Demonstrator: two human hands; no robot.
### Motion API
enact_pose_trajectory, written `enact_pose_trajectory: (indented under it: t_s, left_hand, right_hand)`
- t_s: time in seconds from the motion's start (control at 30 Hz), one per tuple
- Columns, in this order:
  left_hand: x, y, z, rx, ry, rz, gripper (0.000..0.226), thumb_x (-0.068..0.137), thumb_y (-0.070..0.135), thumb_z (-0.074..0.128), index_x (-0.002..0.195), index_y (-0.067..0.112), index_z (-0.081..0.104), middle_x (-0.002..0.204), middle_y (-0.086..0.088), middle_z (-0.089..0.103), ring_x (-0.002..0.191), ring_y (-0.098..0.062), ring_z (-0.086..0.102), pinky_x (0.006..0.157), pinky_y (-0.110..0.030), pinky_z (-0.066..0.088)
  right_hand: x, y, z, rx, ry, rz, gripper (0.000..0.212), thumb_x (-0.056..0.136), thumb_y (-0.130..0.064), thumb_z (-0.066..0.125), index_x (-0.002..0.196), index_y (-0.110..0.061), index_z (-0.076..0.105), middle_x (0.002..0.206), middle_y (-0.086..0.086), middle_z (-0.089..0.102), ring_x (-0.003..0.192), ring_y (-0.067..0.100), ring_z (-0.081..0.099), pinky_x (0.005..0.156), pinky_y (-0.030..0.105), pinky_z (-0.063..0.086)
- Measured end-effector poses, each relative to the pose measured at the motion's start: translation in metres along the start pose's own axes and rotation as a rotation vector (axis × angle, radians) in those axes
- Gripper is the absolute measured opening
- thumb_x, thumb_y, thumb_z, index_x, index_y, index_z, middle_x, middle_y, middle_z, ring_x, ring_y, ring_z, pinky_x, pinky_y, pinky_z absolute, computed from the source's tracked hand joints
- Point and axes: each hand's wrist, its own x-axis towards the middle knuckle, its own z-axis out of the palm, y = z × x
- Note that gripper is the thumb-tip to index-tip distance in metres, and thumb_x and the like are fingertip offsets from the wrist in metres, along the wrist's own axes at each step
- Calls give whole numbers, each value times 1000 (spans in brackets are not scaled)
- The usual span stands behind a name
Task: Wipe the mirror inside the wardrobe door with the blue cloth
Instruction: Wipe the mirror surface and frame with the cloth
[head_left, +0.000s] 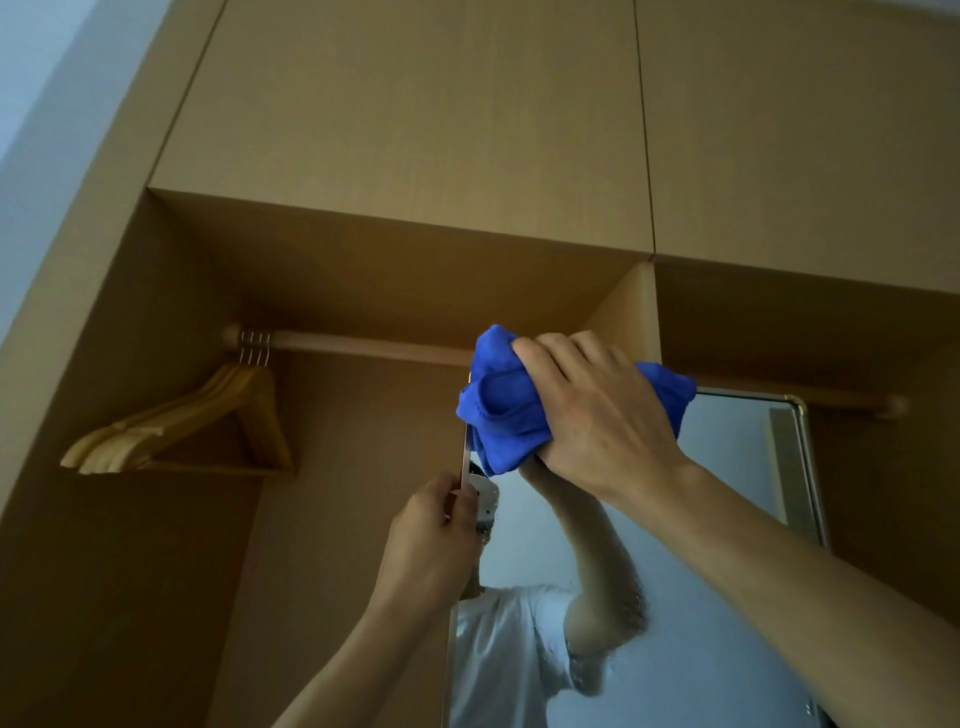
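Observation:
The mirror (727, 519) with a thin metal frame stands in front of the open wardrobe, right of centre. Its glass reflects a raised arm and a white shirt. My right hand (597, 410) presses a bunched blue cloth (498, 410) against the mirror's top left corner. My left hand (431, 535) pinches the mirror's left edge just below the cloth, fingers wrapped round the frame.
A wooden hanging rail (363, 347) crosses the wardrobe behind the mirror's top. Several wooden hangers (208, 415) hang at its left end. Closed upper cupboard doors (415, 104) sit above, and a pale wall (31, 104) is at the far left.

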Motion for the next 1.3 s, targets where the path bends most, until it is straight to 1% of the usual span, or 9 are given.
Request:
enact_pose_trajectory:
  t_s: [0.13, 0.33, 0.47, 0.6, 0.87, 1.0, 1.07, 1.2, 1.3]
  left_hand:
    - [-1, -2, 3, 12, 15, 10, 34, 105, 22, 47, 71, 23, 51, 58, 10, 55, 46, 2, 51, 45, -11, 34]
    - [1, -4, 3, 42, -3, 29, 31, 106, 23, 46, 76, 25, 52, 61, 10, 54, 51, -3, 50, 50, -17, 35]
    - [0, -5, 2, 12, -26, 38, 23, 106, 23, 46, 86, 28, 56, 64, 12, 54, 49, 5, 52, 47, -8, 35]
    - [0, -6, -1, -71, -38, 42, 23, 105, 18, 49, 85, 23, 58, 57, 14, 56, 46, 5, 54, 45, -7, 35]
    - [1, -14, -6, -123, -99, 33, 28, 105, 7, 47, 108, 22, 70, 82, 11, 74, 72, 2, 67, 60, -11, 47]
    - [0, -12, -5, -114, -102, 43, 29, 106, 10, 47, 88, 20, 67, 59, 20, 64, 54, 3, 55, 54, -8, 39]
    - [-1, -12, -7, -94, -111, 65, 27, 107, 11, 45, 96, 20, 68, 54, 26, 59, 51, 7, 54, 51, -7, 38]
    - [-3, -10, -11, -109, -142, 52, 26, 107, 14, 45, 110, 20, 70, 62, 21, 63, 58, 6, 58, 55, -8, 42]
    - [-3, -15, -12, -130, -144, 39, 28, 107, 16, 45, 110, 25, 71, 79, 9, 72, 70, -3, 65, 66, -21, 53]
  right_hand:
    - [-2, -1, 9, 60, 91, 38, 50, 81, -56, 64, 115, -18, 59, 109, -3, 62, 97, 24, 56, 84, 42, 47]
    - [-6, -5, 14, 80, 151, 51, 56, 83, -71, 51, 104, -19, 61, 102, -3, 63, 95, 23, 55, 84, 42, 46]
    - [-10, -3, 16, 149, 142, -1, 40, 89, -58, 48, 99, -21, 61, 101, -5, 63, 95, 22, 54, 84, 42, 45]
    - [-31, -2, 21, 189, 138, -94, 35, 84, -44, 56, 111, -22, 60, 110, -4, 64, 102, 23, 56, 90, 43, 46]
    - [-76, -14, 26, 84, 69, -191, 65, 72, -38, 82, 128, -20, 53, 118, -1, 67, 103, 22, 61, 91, 42, 51]
    - [-45, -15, 17, 41, 63, -150, 59, 75, -23, 75, 130, -18, 53, 108, 2, 64, 92, 26, 59, 77, 42, 51]
    - [-21, -12, 11, 31, 64, -94, 54, 79, -22, 72, 130, -19, 54, 107, 2, 62, 92, 25, 56, 78, 41, 48]
    - [12, 1, 4, 33, 54, -2, 49, 87, -20, 62, 134, -22, 49, 111, 2, 58, 95, 24, 51, 79, 42, 48]
    - [1, -1, 5, 62, 59, -16, 45, 87, -20, 62, 132, -21, 52, 111, 1, 60, 94, 24, 52, 79, 43, 47]
